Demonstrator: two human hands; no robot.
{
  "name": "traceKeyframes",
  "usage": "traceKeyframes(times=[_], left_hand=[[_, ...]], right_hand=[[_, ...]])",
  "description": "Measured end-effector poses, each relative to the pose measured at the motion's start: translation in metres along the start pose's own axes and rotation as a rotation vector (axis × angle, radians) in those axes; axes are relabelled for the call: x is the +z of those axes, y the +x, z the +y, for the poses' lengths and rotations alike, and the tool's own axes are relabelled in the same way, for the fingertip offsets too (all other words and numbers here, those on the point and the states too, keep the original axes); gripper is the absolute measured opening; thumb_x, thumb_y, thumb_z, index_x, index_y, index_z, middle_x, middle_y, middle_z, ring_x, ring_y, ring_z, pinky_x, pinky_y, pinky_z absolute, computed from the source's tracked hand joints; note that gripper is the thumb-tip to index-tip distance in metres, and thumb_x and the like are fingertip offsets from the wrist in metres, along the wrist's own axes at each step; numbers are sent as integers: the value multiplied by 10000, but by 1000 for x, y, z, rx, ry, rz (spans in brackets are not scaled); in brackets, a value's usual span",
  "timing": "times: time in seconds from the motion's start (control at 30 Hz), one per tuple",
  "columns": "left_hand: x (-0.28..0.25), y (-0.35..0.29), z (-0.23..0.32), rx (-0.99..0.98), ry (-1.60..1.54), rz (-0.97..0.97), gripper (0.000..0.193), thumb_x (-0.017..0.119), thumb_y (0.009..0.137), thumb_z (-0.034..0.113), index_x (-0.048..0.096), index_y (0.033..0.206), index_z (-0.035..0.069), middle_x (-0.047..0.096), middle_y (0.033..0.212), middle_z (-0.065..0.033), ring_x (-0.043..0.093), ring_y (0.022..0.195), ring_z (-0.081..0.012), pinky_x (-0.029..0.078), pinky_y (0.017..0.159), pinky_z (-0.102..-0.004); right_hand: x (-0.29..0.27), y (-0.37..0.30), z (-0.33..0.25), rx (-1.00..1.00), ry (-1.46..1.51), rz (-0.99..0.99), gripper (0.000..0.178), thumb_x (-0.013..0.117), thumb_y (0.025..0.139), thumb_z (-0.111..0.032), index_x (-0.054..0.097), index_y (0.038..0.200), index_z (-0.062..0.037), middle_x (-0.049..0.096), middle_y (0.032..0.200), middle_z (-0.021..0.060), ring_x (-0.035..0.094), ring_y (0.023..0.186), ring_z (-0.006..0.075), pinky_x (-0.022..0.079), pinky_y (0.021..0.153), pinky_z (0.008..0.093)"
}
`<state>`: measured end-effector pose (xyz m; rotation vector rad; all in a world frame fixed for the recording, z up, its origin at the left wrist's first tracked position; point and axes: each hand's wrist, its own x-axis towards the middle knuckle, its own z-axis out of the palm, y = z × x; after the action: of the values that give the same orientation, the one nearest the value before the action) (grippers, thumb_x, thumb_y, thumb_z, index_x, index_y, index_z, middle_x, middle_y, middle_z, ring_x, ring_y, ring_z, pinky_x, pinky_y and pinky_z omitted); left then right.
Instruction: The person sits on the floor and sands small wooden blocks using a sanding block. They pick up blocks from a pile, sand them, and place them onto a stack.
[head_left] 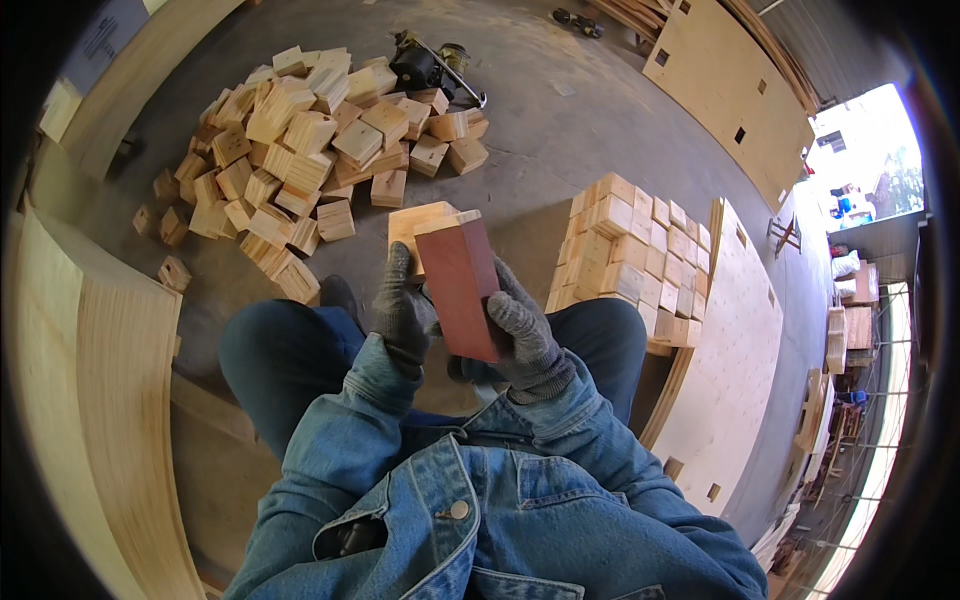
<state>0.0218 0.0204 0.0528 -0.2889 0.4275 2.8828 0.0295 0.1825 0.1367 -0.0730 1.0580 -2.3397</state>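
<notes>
Above lap, two grey knit-gloved hands grip one rectangular block [458,285]: smooth reddish-brown face, pale wood edge. Left hand [402,310] clasps left side; right hand [522,335] wraps right edge and bottom. Second pale block [418,222] sits just behind. Loose heap of rough-cut wooden blocks [300,150] on concrete floor [560,110], too many to count. Neat stack [630,245] at right on plywood sheet [735,360].

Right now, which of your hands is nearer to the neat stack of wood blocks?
Right. The right hand grips the reddish-brown board on the side facing the stacked wood blocks; the left hand holds the board's far side, farther off.
</notes>
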Motion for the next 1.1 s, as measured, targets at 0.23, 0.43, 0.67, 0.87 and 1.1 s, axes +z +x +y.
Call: traceKeyframes(times=[0.23, 0.43, 0.67, 0.87, 1.1], left_hand=[[1, -4, -2, 60, -34, 106, 642, 476, 1065, 536, 451, 1505, 69, 594, 1398, -171, 632, 1227, -313, 557, 1029, -459], [-5, 5, 3, 53, -131, 72, 696, 525, 1026, 593, 489, 1472, 60, 619, 1372, -164, 647, 1197, -318, 551, 1030, -459], [-9, 2, 1, 34, -94, 10, 670, 447, 1064, 575, 440, 1510, 75, 596, 1392, -169, 635, 1219, -317, 562, 1027, -456], [-39, 6, 1, -88, -176, -127, 668, 428, 1067, 583, 449, 1505, 79, 621, 1362, -155, 661, 1183, -303, 594, 979, -443], [-16, 7, -1, 44, -25, 258, 801, 616, 952, 657, 453, 1471, 69, 545, 1397, -213, 586, 1244, -332, 526, 1030, -495]], right_hand=[[12, 9, 11, -44, -33, -22, 885, 713, 938, -299, 226, 1623, -21, 468, 1523, 203, 561, 1326, 317, 511, 1050, 466], [7, 6, 13, -28, 78, -28, 841, 678, 959, -200, 205, 1627, -6, 451, 1529, 208, 569, 1311, 341, 524, 1036, 491], [13, 10, 20, 1, 88, -6, 821, 664, 970, -195, 206, 1627, -17, 463, 1517, 211, 568, 1313, 349, 539, 1024, 512], [9, 14, 21, 31, 84, 3, 838, 692, 946, -366, 275, 1592, -31, 558, 1401, 235, 657, 1173, 359, 579, 948, 483], [-5, 9, 16, 6, 70, -1, 764, 654, 969, -378, 329, 1556, -14, 572, 1373, 261, 657, 1171, 367, 579, 954, 494]])
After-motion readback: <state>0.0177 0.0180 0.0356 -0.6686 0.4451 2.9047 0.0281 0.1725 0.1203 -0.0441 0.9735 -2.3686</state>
